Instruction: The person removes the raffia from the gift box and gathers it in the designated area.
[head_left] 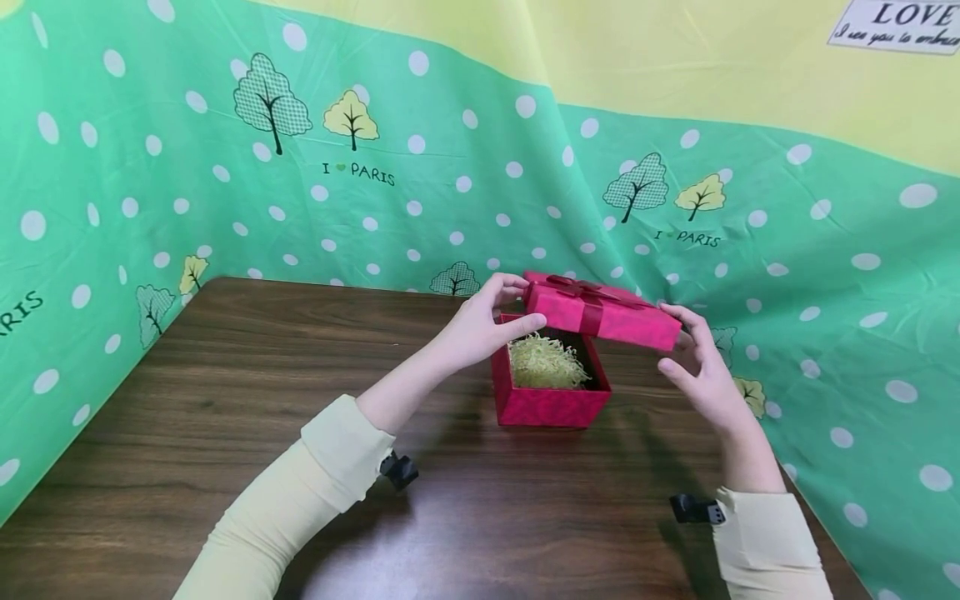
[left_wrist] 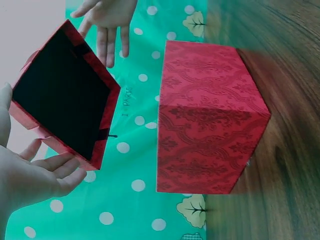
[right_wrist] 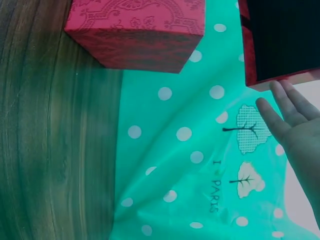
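Observation:
A red lid [head_left: 600, 315] with a dark ribbon bow is held tilted above and behind an open red box [head_left: 551, 408], its right end lower. Pale shredded filling [head_left: 549, 363] lies in the box. My left hand [head_left: 480, 327] grips the lid's left end between thumb and fingers. At the lid's right end, my right hand [head_left: 708, 375] touches it with fairly straight fingers, the thumb apart. The left wrist view shows the lid's dark inside [left_wrist: 65, 90] and the outer walls of the box [left_wrist: 210, 120]. In the right wrist view, fingertips [right_wrist: 275, 90] meet the lid's edge.
The box stands on a dark wooden table [head_left: 247, 375], near its back edge. Behind and beside the table hangs a green cloth [head_left: 450, 125] with white dots and printed trees. Small black wrist devices are at the left cuff [head_left: 400, 470] and right cuff [head_left: 696, 509].

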